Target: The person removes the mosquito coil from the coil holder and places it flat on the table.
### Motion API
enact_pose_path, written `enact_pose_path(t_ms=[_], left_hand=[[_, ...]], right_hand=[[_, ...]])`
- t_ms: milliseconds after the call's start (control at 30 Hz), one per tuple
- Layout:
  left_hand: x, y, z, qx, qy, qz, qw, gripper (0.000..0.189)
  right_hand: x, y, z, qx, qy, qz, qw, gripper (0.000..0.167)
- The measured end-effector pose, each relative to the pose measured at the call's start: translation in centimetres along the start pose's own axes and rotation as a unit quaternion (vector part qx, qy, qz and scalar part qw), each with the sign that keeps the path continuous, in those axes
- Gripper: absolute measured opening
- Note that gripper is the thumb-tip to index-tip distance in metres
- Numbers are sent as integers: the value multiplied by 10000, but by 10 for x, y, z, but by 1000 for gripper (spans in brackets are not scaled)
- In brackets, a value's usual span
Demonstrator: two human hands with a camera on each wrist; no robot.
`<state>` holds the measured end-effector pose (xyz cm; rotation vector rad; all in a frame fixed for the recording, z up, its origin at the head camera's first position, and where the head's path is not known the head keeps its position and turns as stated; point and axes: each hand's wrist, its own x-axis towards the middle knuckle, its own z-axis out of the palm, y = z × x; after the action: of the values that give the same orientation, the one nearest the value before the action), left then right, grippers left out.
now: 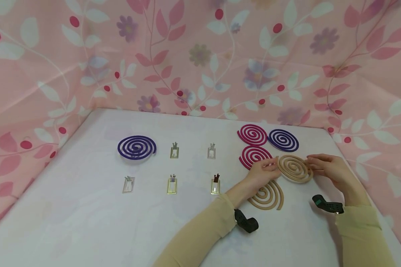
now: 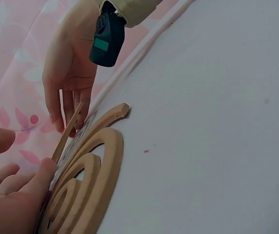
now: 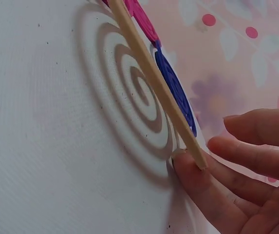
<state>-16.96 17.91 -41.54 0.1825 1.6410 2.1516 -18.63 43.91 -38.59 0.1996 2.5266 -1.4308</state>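
Note:
A tan mosquito coil (image 1: pixel 294 169) is held off the table between both hands, and its spiral shadow falls on the white surface in the right wrist view. My left hand (image 1: pixel 261 174) pinches its left edge with the fingertips. At the opposite edge, my right hand (image 1: pixel 331 170) grips it, the thumb (image 3: pixel 190 168) against the rim. Edge-on, the coil (image 2: pixel 67 134) spans the two hands in the left wrist view. Below my left hand lies another tan coil (image 2: pixel 111 165), partly covered by that hand. A pink coil (image 1: pixel 245 157) lies just behind the left fingers.
Behind the hands lie another pink coil (image 1: pixel 252 134) and a purple coil (image 1: pixel 283 140). A second purple coil (image 1: pixel 137 147) is at the far left. Several small metal coil stands, one dark-tipped stand (image 1: pixel 215 185) among them, are spread over the middle. Floral cloth (image 1: pixel 200 55) hangs behind the table.

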Motion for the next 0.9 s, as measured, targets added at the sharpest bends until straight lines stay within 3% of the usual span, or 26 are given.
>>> enact_pose_path(t_ms=[200,433,900], left_hand=[[0,-3,1,77,-136,-178,9997,44],[-1,-1,2,287,-228,-155,9992,47],[-2,-1,5,34,-252,-326,9991,48]], right_hand=[[-1,-2,2,-82,147,9,9999,68],[-1,-4,2,-71,169,-43,9998,64],[-1,-6,6,-32,367,-249,9990,62]])
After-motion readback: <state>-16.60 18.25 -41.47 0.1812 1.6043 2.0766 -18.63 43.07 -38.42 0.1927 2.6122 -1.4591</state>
